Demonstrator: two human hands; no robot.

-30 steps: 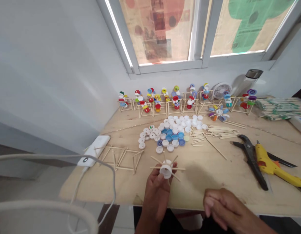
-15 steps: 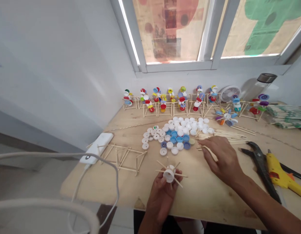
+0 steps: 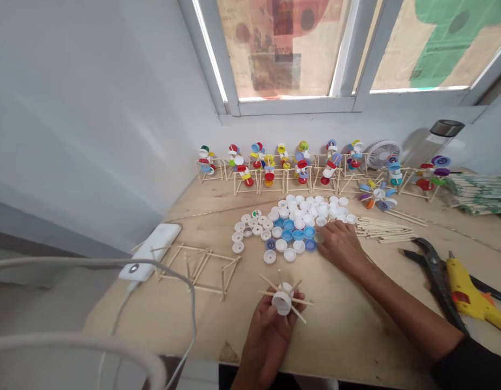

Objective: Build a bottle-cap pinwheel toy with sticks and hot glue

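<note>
My left hand (image 3: 268, 330) is closed around a white bottle-cap hub (image 3: 281, 303) at the front of the table. Thin wooden sticks (image 3: 301, 301) radiate from this hub like spokes. Over the right edge of the loose cap pile, my right hand (image 3: 342, 246) is palm down with its fingers curled together. Its fingertips are at a beige bottle cap (image 3: 318, 237); whatever they pinch is hidden. White caps (image 3: 301, 207) and blue caps (image 3: 298, 234) lie spread to the left of that hand.
Stick frames (image 3: 209, 271) and a white power strip (image 3: 150, 252) are on the left. Loose sticks (image 3: 386, 230), black pliers (image 3: 435, 281) and a yellow glue gun (image 3: 463, 287) lie right. Finished cap wheels (image 3: 269, 170) line the back, near a small fan (image 3: 383, 155).
My right hand has moved left from beside the loose sticks to the edge of the cap pile, and its fingers have drawn together. My left hand still holds the spoked hub.
</note>
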